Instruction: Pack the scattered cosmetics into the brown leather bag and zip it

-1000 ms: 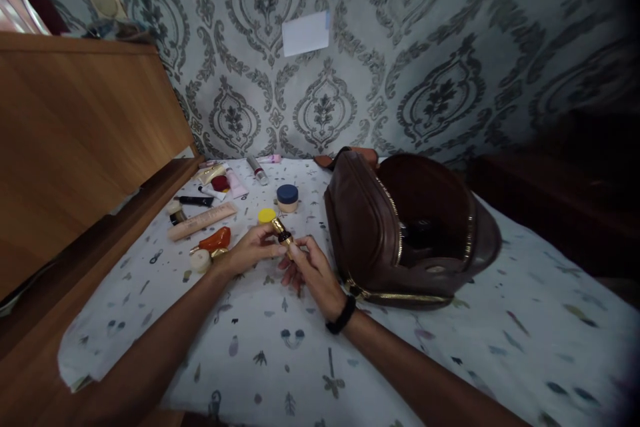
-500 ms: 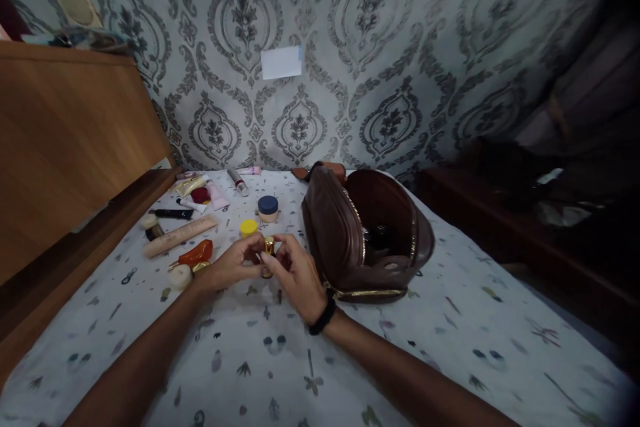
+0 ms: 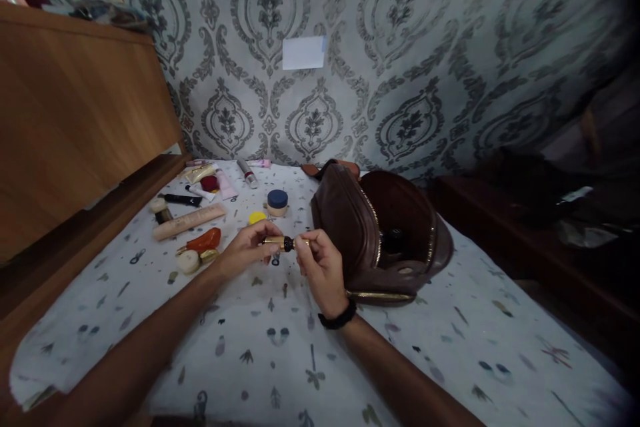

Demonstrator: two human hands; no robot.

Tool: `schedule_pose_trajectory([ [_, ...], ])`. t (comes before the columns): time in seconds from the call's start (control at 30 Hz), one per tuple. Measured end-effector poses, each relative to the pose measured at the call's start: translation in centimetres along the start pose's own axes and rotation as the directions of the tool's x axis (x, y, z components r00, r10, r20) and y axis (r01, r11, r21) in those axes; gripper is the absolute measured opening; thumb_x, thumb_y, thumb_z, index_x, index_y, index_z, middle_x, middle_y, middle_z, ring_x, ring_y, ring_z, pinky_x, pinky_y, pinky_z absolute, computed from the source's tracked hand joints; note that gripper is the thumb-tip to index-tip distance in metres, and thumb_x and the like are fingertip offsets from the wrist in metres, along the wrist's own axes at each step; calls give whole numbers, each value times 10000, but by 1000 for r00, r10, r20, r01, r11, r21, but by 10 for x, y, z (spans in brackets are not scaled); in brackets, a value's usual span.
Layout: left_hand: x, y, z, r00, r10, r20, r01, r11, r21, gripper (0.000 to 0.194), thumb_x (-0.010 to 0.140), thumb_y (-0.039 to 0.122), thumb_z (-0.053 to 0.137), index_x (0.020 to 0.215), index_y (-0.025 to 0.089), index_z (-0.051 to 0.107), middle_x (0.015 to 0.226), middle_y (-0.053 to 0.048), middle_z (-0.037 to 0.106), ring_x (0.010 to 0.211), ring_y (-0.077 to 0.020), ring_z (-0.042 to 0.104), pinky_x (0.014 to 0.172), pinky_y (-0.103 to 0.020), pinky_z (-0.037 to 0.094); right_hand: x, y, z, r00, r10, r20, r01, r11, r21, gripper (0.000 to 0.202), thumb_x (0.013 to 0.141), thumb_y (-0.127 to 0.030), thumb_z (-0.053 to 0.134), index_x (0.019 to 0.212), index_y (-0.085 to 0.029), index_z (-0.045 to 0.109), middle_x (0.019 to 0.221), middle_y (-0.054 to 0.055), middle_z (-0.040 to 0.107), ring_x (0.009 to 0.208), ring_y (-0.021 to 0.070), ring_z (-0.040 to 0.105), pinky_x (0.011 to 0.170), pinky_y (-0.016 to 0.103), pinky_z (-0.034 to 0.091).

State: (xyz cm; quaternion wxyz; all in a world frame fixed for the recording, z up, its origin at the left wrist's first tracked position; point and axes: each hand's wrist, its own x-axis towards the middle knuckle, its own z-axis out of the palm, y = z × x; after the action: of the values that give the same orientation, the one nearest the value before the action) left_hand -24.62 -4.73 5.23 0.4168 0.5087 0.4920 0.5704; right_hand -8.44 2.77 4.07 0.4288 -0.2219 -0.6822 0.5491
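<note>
A small gold-and-black lipstick tube (image 3: 287, 244) lies sideways between my hands, above the patterned sheet. The fingers of my left hand (image 3: 246, 251) close around its left end. On its right end, my right hand (image 3: 323, 271) grips with thumb and fingers, a black band on the wrist. Close to the right hand stands a dark brown bag (image 3: 345, 227), unzipped, with something dark inside that I cannot make out. Just behind my left fingers is a yellow lid (image 3: 257, 217), and beyond it a jar with a dark blue lid (image 3: 277, 200).
Left of my hands lie an orange bottle (image 3: 204, 240), a cream-lidded jar (image 3: 189, 261), a long beige tube (image 3: 190, 221) and a black tube (image 3: 181, 199). Several more cosmetics sit farther back. A wooden cabinet (image 3: 85, 127) borders the left; patterned wallpaper (image 3: 315, 120) rises behind.
The tube has turned from upright to sideways, and my hands have moved apart along it. The whole view has shifted slightly.
</note>
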Motion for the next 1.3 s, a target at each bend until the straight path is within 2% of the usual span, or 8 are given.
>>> schedule_pose_trajectory([
  [0.2, -2, 2, 13, 997, 3, -82, 9, 989, 147, 565, 900, 689, 415, 764, 156, 544, 528, 48, 460, 461, -83, 406, 454, -214, 310, -11, 3, -3, 989, -149, 6, 148, 983, -112, 208, 951, -414, 544, 921, -208, 543, 665, -45, 498, 579, 109, 464, 547, 236, 373],
  [0.37, -2, 0, 10, 997, -6, -82, 23, 979, 204, 618, 885, 731, 380, 657, 171, 507, 463, 62, 410, 412, -72, 352, 439, -222, 277, -12, 10, -2, 993, -120, 21, 121, 990, -76, 199, 968, -408, 524, 943, -211, 540, 666, -51, 493, 548, 100, 452, 526, 234, 371],
  [0.57, -1, -2, 9, 997, -19, -72, 28, 992, 126, 528, 873, 676, 495, 757, 163, 533, 552, 64, 432, 452, -61, 371, 433, -202, 263, -11, 10, -3, 996, -85, 4, 85, 996, -26, 263, 953, -467, 536, 890, -212, 517, 598, -73, 442, 491, 90, 406, 467, 218, 333],
  [0.8, -1, -1, 9, 994, -53, -93, 53, 999, -9, 500, 724, 573, 756, 938, 163, 567, 779, 11, 552, 592, -71, 454, 465, -178, 326, -7, 7, -1, 999, 6, -39, -3, 996, 92, 385, 884, -582, 584, 830, -214, 485, 536, -89, 443, 422, 75, 386, 396, 196, 282],
  [0.87, -1, -3, 8, 992, -78, -100, 76, 997, -28, 520, 716, 596, 753, 945, 169, 564, 789, 6, 564, 598, -77, 485, 456, -178, 333, -7, 7, -1, 999, 13, -50, -8, 995, 103, 389, 875, -587, 593, 836, -216, 484, 543, -86, 458, 424, 76, 397, 395, 195, 290],
  [1.03, 0, -8, 4, 977, -205, -60, 203, 979, -30, 479, 814, 644, 621, 901, 177, 565, 704, 17, 569, 561, -89, 533, 462, -181, 334, -9, 9, -2, 998, 43, -46, -38, 994, 102, 394, 872, -592, 594, 839, -214, 486, 539, -85, 464, 426, 78, 408, 402, 196, 310],
  [1.17, 0, -5, 6, 990, -102, -93, 102, 995, 0, 424, 781, 562, 698, 859, 161, 585, 697, 19, 576, 547, -73, 484, 486, -189, 343, -7, 9, -3, 999, 47, -12, -46, 993, 105, 394, 871, -590, 596, 826, -214, 485, 513, -94, 434, 414, 76, 382, 399, 196, 297],
  [1.3, 0, 1, 6, 994, -39, -106, 42, 999, 21, 398, 760, 523, 735, 863, 158, 613, 755, 2, 600, 610, -92, 520, 540, -206, 394, -10, 6, -1, 1000, 26, -8, -25, 994, 109, 362, 888, -562, 589, 852, -217, 489, 525, -97, 425, 418, 79, 380, 398, 198, 298],
])
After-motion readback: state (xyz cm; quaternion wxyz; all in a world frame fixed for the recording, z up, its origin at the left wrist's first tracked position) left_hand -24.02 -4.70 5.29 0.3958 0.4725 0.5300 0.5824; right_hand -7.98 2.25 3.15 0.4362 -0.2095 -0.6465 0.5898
